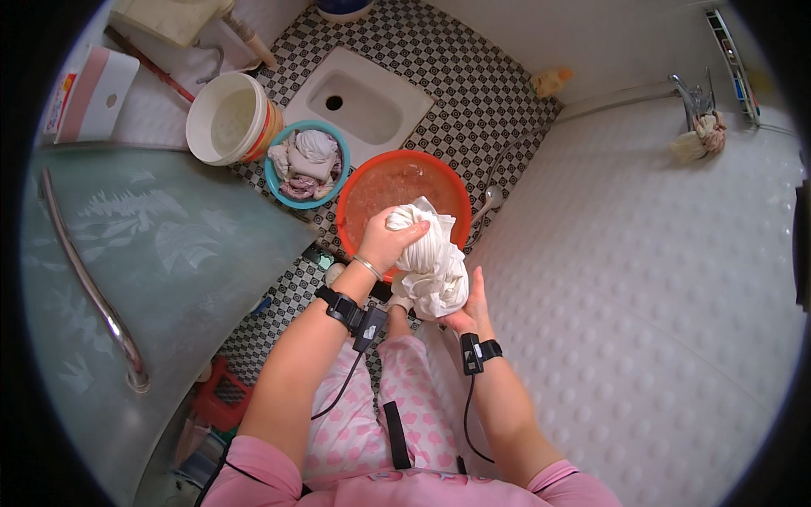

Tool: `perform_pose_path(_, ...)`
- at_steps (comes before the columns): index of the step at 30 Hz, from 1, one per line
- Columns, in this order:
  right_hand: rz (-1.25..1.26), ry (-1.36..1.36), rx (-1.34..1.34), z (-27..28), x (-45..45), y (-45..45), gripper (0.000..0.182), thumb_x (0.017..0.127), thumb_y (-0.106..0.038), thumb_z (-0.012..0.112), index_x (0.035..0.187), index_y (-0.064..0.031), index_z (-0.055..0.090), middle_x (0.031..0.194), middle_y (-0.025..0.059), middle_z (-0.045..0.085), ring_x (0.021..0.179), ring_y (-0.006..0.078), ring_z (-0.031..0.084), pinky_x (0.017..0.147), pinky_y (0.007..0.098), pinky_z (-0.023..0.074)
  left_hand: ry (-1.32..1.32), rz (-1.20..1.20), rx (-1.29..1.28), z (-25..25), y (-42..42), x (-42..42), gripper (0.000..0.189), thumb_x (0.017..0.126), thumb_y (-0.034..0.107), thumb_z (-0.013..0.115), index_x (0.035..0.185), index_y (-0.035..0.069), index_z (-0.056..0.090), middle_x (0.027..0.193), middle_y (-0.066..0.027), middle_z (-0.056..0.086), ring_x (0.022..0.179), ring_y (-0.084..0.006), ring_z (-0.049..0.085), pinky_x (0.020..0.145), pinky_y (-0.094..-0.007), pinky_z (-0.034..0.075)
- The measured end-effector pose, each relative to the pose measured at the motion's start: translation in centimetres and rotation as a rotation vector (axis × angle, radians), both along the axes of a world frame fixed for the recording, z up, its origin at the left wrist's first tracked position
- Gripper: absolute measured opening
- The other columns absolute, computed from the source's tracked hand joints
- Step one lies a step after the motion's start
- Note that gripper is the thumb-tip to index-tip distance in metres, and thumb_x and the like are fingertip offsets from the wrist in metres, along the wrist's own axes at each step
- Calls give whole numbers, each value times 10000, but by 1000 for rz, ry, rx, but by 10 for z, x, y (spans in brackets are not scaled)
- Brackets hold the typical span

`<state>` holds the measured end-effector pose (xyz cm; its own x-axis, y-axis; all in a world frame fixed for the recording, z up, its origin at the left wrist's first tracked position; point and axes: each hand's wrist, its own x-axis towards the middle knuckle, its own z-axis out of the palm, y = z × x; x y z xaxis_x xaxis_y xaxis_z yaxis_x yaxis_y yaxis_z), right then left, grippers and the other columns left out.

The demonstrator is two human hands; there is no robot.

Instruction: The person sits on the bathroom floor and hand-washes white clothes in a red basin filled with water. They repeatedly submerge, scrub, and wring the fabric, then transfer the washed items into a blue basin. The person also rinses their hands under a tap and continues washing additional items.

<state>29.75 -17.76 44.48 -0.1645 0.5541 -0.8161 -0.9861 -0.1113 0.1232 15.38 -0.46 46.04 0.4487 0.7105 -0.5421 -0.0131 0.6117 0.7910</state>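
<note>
A bunched, twisted white cloth (431,260) is held up over the near side of an orange basin (466,190). My left hand (389,237) grips its upper end, thumb lying across the folds. Underneath the lower end, my right hand (472,304) supports the loose bulk, with fingers stretched upward beside it. Water with some foam (399,184) shows in the basin. Just left of that, a teal basin (269,171) contains a pile of crumpled white and pinkish laundry (310,158).
A white bucket (196,120) stands behind the teal basin, near a squat toilet (355,101). On the right, a shower head (493,195) lies on the patterned tile floor by the wall. A frosted glass door (158,222) with a metal handle (95,279) borders the left side.
</note>
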Motion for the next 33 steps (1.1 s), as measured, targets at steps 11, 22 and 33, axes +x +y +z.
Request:
perform_pose_path(11, 85, -1119, -27, 26, -3, 37, 492, 807, -96, 714, 1213, -45, 441, 1172, 136, 559, 1064, 225, 574, 911, 373, 496, -114, 212, -521, -25, -3, 1, 374, 910, 232, 615, 1182, -24, 589, 1097, -113, 658, 967, -214, 659, 815, -328, 525)
perform_pose_path(22, 502, -2095, 457, 83, 1, 60, 379, 612, -136, 795, 916, -68, 579, 860, 92, 563, 786, 286, 541, 727, 374, 449, 135, -183, -567, -8, -2, 19, 304, 910, 239, 594, 1120, 22, 622, 1061, -83, 664, 915, -182, 665, 762, -317, 545)
perform_pose_path(33, 964, -2221, 856, 117, -2, 60, 303, 603, -177, 758, 864, -126, 612, 798, 47, 513, 701, 259, 523, 580, 345, 469, 246, -574, -167, -8, -15, 23, 260, 851, 201, 617, 1043, 29, 648, 987, -76, 679, 879, -154, 639, 770, -308, 516)
